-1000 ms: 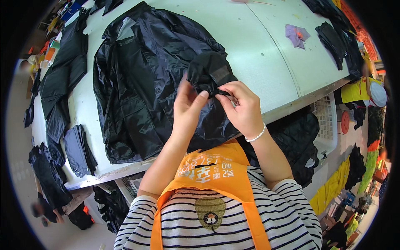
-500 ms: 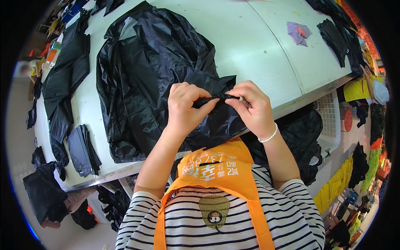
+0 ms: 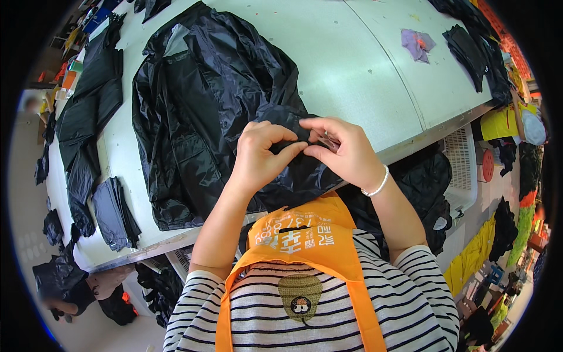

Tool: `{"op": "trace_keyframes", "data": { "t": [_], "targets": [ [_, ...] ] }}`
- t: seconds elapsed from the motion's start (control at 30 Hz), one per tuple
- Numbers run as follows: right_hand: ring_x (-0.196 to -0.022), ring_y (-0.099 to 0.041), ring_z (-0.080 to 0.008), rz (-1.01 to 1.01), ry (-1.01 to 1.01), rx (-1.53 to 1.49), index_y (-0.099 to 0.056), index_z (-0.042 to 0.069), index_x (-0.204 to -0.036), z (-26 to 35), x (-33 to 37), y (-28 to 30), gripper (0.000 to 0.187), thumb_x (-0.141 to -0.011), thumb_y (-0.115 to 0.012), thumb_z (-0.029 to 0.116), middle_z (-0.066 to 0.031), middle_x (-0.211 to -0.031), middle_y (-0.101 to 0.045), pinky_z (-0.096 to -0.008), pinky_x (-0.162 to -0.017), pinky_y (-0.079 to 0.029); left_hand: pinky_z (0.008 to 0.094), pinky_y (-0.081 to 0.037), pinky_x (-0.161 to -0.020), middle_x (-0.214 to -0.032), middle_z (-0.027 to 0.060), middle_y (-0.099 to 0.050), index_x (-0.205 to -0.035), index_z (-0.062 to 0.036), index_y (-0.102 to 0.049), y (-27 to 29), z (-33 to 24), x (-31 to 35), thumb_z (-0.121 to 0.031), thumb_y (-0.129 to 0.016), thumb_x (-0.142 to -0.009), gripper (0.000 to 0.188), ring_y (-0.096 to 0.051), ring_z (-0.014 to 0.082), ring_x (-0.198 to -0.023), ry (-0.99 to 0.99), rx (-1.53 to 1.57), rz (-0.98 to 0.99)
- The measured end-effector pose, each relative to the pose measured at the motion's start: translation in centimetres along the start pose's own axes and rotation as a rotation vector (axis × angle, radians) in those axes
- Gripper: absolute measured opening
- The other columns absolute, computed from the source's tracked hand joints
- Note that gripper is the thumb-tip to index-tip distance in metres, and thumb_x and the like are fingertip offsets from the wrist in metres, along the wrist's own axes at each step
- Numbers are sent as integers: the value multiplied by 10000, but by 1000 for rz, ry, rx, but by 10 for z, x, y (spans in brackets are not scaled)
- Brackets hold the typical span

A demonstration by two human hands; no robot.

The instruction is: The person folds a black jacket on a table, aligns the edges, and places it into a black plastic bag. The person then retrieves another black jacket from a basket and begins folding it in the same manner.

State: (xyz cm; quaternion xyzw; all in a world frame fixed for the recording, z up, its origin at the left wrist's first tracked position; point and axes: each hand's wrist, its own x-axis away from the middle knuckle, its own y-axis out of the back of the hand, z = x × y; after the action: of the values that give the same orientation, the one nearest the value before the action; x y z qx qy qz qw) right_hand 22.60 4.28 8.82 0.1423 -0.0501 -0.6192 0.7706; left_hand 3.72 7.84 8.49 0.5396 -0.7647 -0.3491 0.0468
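A shiny black jacket [image 3: 182, 126] lies spread on the pale table, and its near right part bunches up under my hands. My left hand [image 3: 261, 149] pinches a gathered edge of the jacket's cloth between thumb and fingers. Close to that pinch, on the right, is my right hand [image 3: 347, 148], its thumb tip by the left thumb and its index finger raised over the cloth. A small shiny thing shows within the curled right fingers, too hidden to name. The cloth edge itself is mostly covered by my fingers.
Black garments [image 3: 97, 111] lie along the table's left side, near a folded dark stack [image 3: 115, 214]. A purple cloth scrap [image 3: 417, 44] and folded black pieces [image 3: 467, 53] lie at far right. Beside the table's near edge stands a white crate [image 3: 463, 161]. Another person [image 3: 61, 299] is at lower left.
My right thumb and index finger have parted from their pinch on the black cloth, and that hand has shifted slightly left. The left hand keeps its pinch.
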Motion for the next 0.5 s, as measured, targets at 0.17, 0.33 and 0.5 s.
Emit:
{"op": "trace_keyframes", "data": {
  "t": [0.17, 0.33, 0.5],
  "targets": [
    [-639, -523, -63, 306, -293, -115, -677, -20, -952, 3, -6, 15, 197, -767, -714, 36, -38, -748, -652, -219, -605, -436, 311, -391, -643, -634, 39, -598, -718, -59, -674, 7, 3, 4, -140, -784, -637, 158, -536, 203, -606, -64, 31, 159],
    [-625, -527, -40, 206, -172, 4, -662, -17, -828, -3, 0, 4, 54, -835, -640, 32, -29, -711, -654, -198, -576, -430, 276, -403, -602, -653, 35, -595, -748, -22, -669, 6, 7, 12, -93, -809, -619, 203, -534, 141, -616, 38, 90, 236],
    [-603, -513, -48, -58, -74, -77, -524, 9, -883, -11, 3, -13, 74, -920, -542, 70, -37, -700, -609, -210, -554, -420, 234, -450, -598, -692, 45, -614, -800, 5, -651, 6, 9, 13, -68, -794, -669, 207, -566, 96, -649, 169, 149, 200]
  ]
}}
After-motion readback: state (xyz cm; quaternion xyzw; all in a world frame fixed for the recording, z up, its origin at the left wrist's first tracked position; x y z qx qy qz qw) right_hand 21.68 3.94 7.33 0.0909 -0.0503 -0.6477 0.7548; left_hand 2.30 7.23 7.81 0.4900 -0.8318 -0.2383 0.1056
